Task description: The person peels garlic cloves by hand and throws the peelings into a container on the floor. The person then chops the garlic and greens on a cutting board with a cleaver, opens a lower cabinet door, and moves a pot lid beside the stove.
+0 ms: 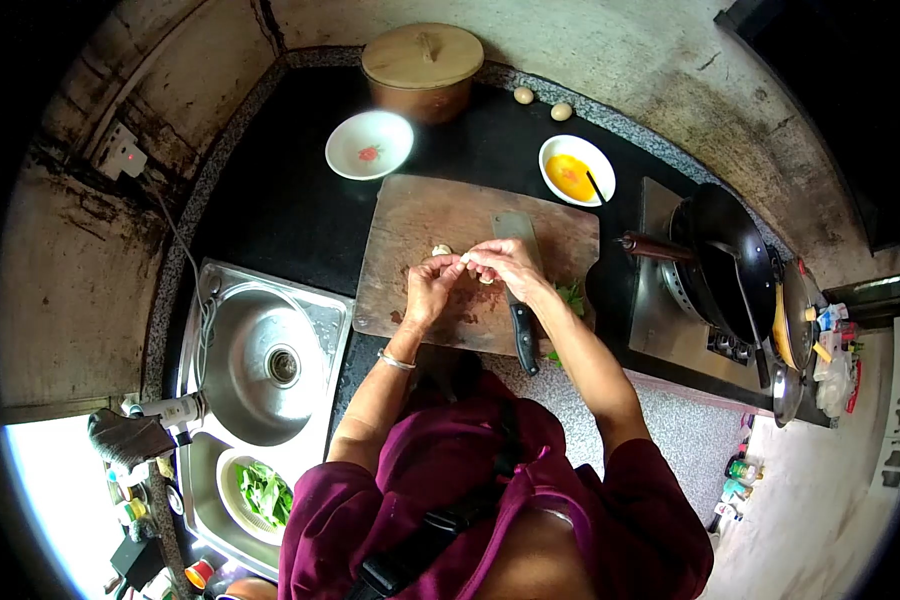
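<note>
My left hand (431,287) and my right hand (507,266) meet fingertip to fingertip above the wooden cutting board (400,215). Both are closed in a pinch on a small pale garlic clove, mostly covered by the fingers. Just behind my left fingers, a whitish garlic piece (442,249) lies on the board. A cleaver (513,226) rests under my right hand and wrist, its black handle pointing toward me. Reddish-brown papery scraps (460,310) are scattered below my hands. Green leaves (571,297) lie at the board's right edge, partly behind my right forearm.
Behind the board stand a white bowl (345,150), a lidded brown pot (420,95) and a bowl of beaten egg (570,178). Two eggs (543,103) sit by the wall. A wok (735,265) is on the right stove; the steel sink (260,390) holds a leafy-greens basket (232,505).
</note>
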Action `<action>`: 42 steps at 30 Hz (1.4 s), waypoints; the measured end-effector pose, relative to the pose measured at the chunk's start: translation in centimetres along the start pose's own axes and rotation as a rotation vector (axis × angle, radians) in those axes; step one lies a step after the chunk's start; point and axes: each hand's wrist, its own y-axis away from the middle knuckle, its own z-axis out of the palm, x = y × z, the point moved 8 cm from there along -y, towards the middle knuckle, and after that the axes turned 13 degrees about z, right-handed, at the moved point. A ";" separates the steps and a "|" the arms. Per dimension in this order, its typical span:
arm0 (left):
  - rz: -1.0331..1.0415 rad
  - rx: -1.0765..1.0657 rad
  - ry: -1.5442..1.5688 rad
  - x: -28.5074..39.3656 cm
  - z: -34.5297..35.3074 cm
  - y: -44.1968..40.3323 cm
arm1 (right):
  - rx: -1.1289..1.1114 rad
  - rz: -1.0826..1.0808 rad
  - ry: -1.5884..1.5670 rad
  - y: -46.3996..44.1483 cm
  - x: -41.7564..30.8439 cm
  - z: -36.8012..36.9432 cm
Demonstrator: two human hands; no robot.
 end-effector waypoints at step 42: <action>-0.361 -0.005 0.388 0.5 3.5 0.2 | 0.179 -0.346 0.281 1.4 -3.1 -1.8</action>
